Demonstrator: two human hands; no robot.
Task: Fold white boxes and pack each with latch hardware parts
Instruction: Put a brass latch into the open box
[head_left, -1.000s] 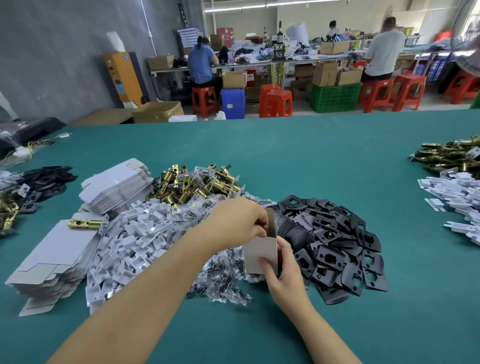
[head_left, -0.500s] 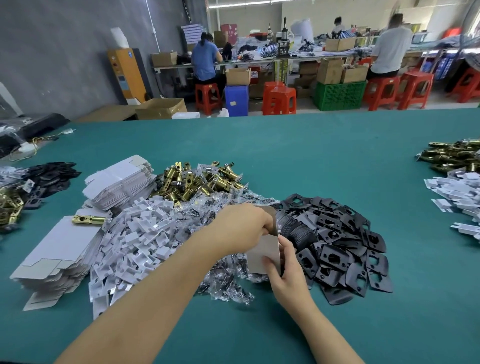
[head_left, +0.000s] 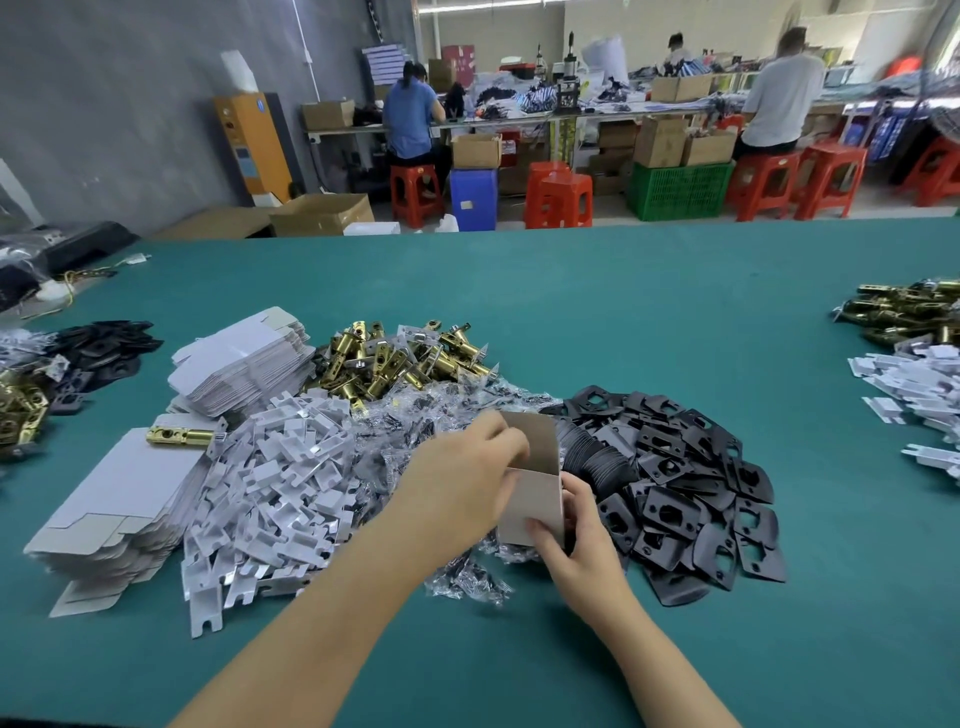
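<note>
A small white box (head_left: 535, 501) stands upright over the parts, its top flap (head_left: 537, 439) raised. My right hand (head_left: 576, 545) grips its lower right side, thumb across the front. My left hand (head_left: 467, 478) sits at the box's open top with curled fingers reaching in; the fingertips and anything they hold are hidden. Around the box lie brass latches (head_left: 395, 358), white plastic pieces (head_left: 280, 483), clear bags of small parts (head_left: 415, 426) and black plates (head_left: 685, 478).
Two stacks of flat white boxes (head_left: 244, 364) (head_left: 119, 499) lie at the left, one brass latch (head_left: 179, 435) on the nearer stack. More brass latches (head_left: 909, 312) and white pieces (head_left: 919, 384) sit at the right edge of the green table (head_left: 571, 291). People work at benches behind.
A brass piece seen between my left fingers a second ago is out of sight now, and those fingers have gone deeper into the box's mouth. My right hand keeps its grip.
</note>
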